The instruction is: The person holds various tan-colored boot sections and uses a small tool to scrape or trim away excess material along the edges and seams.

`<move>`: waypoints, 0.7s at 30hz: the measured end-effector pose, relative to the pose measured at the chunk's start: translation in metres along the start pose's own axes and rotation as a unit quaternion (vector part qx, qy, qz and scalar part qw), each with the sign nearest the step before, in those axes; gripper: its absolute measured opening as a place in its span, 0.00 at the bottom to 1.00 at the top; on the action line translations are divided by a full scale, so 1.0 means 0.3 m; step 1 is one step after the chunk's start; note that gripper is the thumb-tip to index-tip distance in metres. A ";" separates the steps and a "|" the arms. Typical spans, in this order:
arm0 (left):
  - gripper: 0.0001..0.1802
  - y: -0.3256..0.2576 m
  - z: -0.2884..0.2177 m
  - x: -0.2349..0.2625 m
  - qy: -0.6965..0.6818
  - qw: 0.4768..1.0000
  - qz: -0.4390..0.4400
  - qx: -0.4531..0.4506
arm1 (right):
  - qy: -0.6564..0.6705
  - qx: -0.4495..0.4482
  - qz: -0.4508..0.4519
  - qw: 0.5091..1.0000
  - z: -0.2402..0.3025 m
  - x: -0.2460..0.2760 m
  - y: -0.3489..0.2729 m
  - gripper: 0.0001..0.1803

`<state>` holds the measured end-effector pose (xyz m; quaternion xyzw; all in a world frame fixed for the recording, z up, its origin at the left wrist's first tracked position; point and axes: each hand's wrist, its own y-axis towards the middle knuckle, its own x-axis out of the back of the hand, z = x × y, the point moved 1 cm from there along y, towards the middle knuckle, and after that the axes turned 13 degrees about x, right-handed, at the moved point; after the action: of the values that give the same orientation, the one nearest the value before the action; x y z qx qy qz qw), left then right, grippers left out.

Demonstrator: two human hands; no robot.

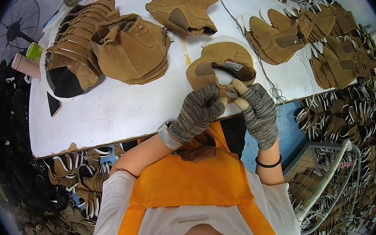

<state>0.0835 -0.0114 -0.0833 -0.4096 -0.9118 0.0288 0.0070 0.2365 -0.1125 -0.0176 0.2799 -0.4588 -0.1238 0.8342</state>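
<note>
Suede boot upper [220,64] just beyond gloved fingers [240,87], touching

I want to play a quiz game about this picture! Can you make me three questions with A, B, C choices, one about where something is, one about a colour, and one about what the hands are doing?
1. Where is the fan?
A. on the table
B. left of the table
C. in the wire basket

2. What colour is the apron?
A. orange
B. green
C. purple

3. What are the gloved hands doing?
A. resting flat
B. holding a tan boot piece
C. holding a cup

Answers:
1. B, it stands beyond the white table.
2. A, orange over a white shirt.
3. B, the left hand and right hand both grip the boot piece at the table edge.
</note>
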 end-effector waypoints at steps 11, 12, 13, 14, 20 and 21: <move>0.07 -0.011 -0.041 -0.001 0.057 0.998 -0.018 -0.024 | 0.001 0.001 -0.027 1.000 0.004 -0.020 -0.010 0.18; 0.07 -0.010 -0.036 -0.002 0.058 0.998 -0.021 -0.026 | -0.006 0.000 -0.023 1.000 -0.005 -0.027 -0.017 0.18; 0.06 -0.010 -0.030 -0.004 0.059 0.998 -0.024 -0.028 | -0.012 0.000 -0.019 1.000 -0.013 -0.033 -0.023 0.18; 0.06 -0.009 -0.017 -0.009 0.030 0.999 -0.021 -0.028 | 0.000 0.004 -0.027 1.000 -0.021 -0.038 -0.025 0.18; 0.06 -0.002 -0.003 -0.023 -0.040 0.999 -0.020 -0.023 | 0.104 -0.045 -0.064 0.992 -0.043 -0.049 -0.039 0.19; 0.06 -0.004 -0.002 -0.018 -0.024 0.999 -0.026 -0.021 | 0.098 -0.044 -0.056 0.993 -0.043 -0.046 -0.040 0.20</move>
<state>0.0863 -0.0162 -0.0827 -0.3853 -0.9223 0.0190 -0.0224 0.2402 -0.1112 -0.0396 0.2792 -0.3528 -0.1621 0.8782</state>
